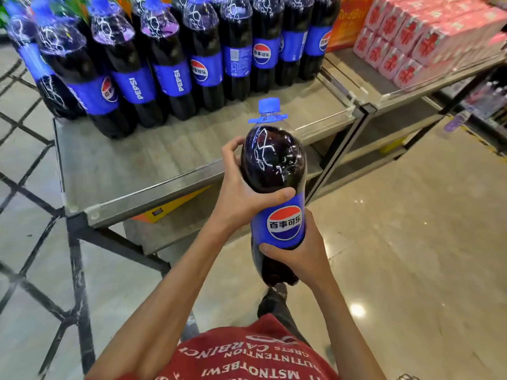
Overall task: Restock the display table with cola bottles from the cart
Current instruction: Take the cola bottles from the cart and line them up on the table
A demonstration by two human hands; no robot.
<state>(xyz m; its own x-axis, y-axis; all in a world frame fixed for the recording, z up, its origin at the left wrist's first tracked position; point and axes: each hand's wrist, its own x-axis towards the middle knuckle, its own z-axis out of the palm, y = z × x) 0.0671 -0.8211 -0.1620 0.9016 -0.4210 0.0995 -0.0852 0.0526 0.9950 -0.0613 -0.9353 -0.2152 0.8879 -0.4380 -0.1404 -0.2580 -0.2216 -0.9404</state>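
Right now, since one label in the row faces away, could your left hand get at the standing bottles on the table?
Probably not yet: the left hand grips the held bottle, as does the right hand. Bare table lies between it and the standing bottles, so nothing else blocks it.

Cola bottles: one held bottle (pixel 274 165), plus at least nine standing bottles (pixel 205 69) in the front rows; those behind are too blurred to count.
Hands: two, left hand (pixel 241 193) and right hand (pixel 299 250).
Counters: two, the near counter (pixel 137 160) and a second counter (pixel 370 75).
Pink cartons (pixel 411 45): stacked and cut off by the frame, so no count.
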